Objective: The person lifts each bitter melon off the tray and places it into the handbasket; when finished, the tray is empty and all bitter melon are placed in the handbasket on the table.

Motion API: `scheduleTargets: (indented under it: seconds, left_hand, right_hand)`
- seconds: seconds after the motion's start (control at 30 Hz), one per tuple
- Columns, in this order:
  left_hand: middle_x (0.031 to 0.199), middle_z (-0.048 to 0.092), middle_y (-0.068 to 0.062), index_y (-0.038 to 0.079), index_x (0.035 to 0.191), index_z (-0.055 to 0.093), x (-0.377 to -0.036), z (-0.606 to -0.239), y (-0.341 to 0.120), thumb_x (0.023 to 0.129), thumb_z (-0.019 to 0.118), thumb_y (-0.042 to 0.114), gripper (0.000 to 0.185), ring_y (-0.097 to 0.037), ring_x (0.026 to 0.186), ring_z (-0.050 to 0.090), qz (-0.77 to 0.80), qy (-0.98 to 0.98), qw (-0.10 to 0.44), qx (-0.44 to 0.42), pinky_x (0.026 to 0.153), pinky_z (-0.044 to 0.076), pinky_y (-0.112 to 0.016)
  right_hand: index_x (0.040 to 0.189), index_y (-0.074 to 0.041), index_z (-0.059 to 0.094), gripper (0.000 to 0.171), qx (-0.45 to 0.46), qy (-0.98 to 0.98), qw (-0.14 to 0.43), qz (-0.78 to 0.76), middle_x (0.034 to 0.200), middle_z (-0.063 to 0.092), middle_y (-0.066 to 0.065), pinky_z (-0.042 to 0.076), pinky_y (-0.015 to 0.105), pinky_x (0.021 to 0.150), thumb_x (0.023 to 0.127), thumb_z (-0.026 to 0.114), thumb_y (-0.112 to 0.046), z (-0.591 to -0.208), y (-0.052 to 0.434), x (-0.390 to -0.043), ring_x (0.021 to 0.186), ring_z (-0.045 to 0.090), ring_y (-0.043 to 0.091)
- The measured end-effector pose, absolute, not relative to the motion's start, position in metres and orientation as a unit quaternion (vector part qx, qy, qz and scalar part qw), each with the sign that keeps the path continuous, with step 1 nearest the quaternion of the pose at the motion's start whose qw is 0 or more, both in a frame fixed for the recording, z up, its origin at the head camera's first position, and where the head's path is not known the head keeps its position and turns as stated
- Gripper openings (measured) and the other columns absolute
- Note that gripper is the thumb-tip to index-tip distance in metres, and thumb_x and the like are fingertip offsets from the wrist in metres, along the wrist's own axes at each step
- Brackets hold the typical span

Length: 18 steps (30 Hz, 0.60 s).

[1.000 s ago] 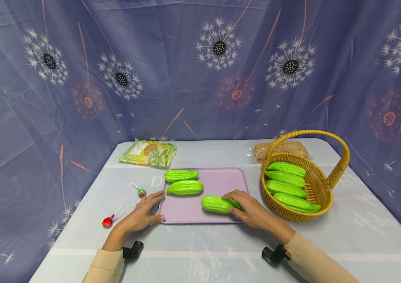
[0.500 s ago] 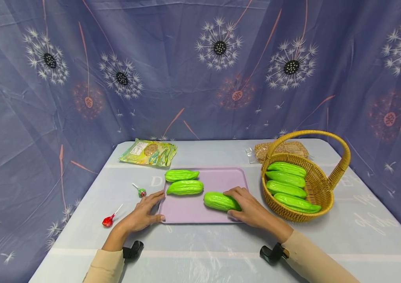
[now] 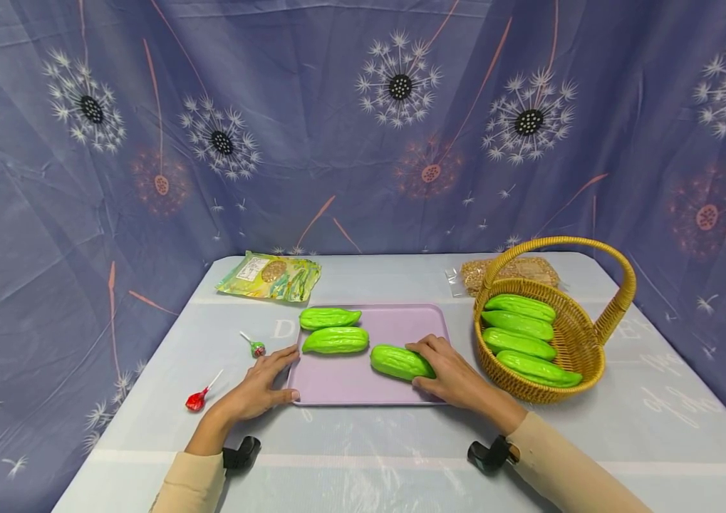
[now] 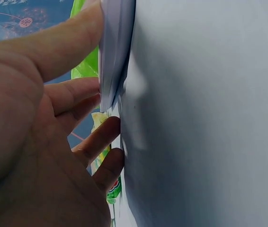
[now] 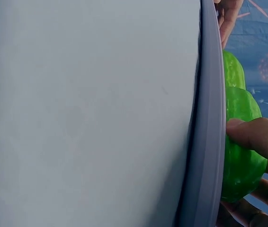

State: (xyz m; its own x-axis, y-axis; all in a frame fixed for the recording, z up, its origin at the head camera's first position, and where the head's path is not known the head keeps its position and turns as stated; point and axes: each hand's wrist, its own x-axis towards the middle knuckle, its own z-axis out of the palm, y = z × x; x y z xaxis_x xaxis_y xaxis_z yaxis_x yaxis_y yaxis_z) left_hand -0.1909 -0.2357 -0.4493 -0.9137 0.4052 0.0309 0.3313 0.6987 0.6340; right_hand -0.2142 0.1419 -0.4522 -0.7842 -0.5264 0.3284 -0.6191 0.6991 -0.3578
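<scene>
In the head view, a purple tray [image 3: 401, 324] lies at the middle of the table. My right hand [image 3: 452, 374] holds the right end of a green, ridged bitter melon [image 3: 397, 362] on the tray, thumb at the near side and fingers over the far side. The right wrist view shows the thumb against that bitter melon [image 5: 242, 175], just above the tray's rim. Two more bitter melons [image 3: 335, 340] lie side by side at the tray's upper left. My left hand [image 3: 256, 388] touches the tray's left edge, fingers spread and fairly straight, thumb at the near corner.
A wicker basket [image 3: 509, 379] with a tall handle and several bitter melons stands right of the tray. A clear bag of grain [image 3: 536, 269] lies behind it. Green-yellow packet [image 3: 269, 278] at back left; green lollipop [image 3: 256, 348] and red lollipop [image 3: 196, 400] at left.
The held bitter melon has shifted slightly away from me and to the right on the tray, now more slanted. My right hand moved with it; the left hand stayed in place.
</scene>
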Motion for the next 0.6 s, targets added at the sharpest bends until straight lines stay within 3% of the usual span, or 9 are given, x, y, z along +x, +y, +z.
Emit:
scheduleTargets:
  seconds: [0.27, 0.6]
  left_hand:
    - [0.152, 0.032, -0.013, 0.002, 0.141, 0.041, -0.191, -0.450, -0.236, 0.082, 0.072, 0.030, 0.073, -0.040, 0.134, 0.027, 0.332, 0.919, 0.049, 0.205, 0.104, 0.018, -0.066]
    - [0.152, 0.032, -0.013, 0.002, 0.141, 0.041, -0.191, -0.450, -0.236, 0.082, 0.072, 0.030, 0.073, -0.040, 0.134, 0.028, 0.335, 0.918, 0.050, 0.206, 0.104, 0.018, -0.066]
  right_hand:
    - [0.124, -0.013, 0.058, 0.053, 0.303, -0.912, 0.121, 0.249, 0.113, 0.062, 0.001, 0.047, 0.038, 0.088, 0.076, 0.077, -0.024, -0.447, 0.146, -0.212, 0.102, 0.056, 0.015]
    - [0.121, -0.017, 0.061, 0.047, 0.276, -0.908, 0.150, 0.278, 0.112, 0.066, -0.003, 0.047, 0.034, 0.081, 0.078, 0.076, -0.027, -0.425, 0.158, -0.201, 0.099, 0.057, 0.011]
